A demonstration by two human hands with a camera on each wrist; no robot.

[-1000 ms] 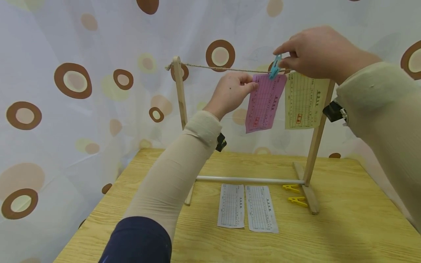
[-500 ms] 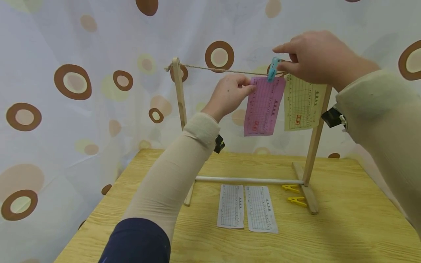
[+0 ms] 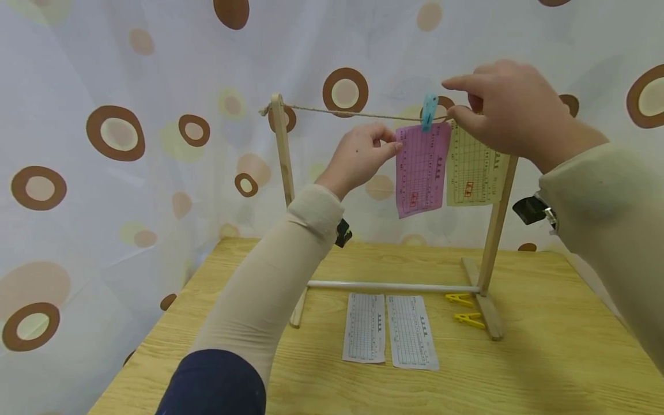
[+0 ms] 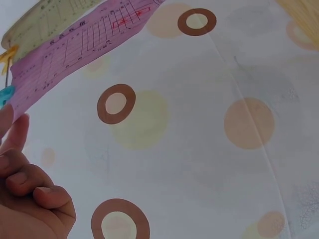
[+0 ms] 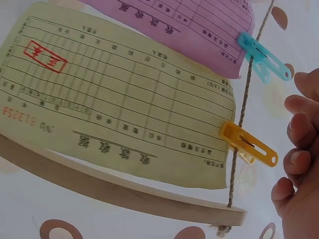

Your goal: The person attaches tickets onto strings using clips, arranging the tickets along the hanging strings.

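Note:
A pink receipt slip (image 3: 422, 170) hangs from the rope (image 3: 353, 114), clipped near the middle of its top edge by a light blue clothespin (image 3: 429, 112). My left hand (image 3: 358, 158) pinches its left edge near the top corner between thumb and forefinger; the other fingers are curled in the left wrist view. My right hand (image 3: 505, 106) is apart from the blue clothespin, just right of it, with a gap between thumb and forefinger and nothing held. Beside the pink slip hangs a yellow receipt slip (image 5: 119, 99), held on the rope by an orange-yellow clothespin (image 5: 246, 144).
A wooden stand (image 3: 495, 230) with a white crossbar (image 3: 389, 286) carries the rope. On the table (image 3: 233, 357) in front lie two white receipt slips (image 3: 364, 328) side by side, and two yellow clothespins (image 3: 469, 319) near the stand's right foot. A patterned curtain (image 3: 155, 69) hangs behind.
My right hand has let go of the blue clothespin and drawn back to the right. The pink slip's lower end has swung right, while my left hand has dropped slightly along its edge.

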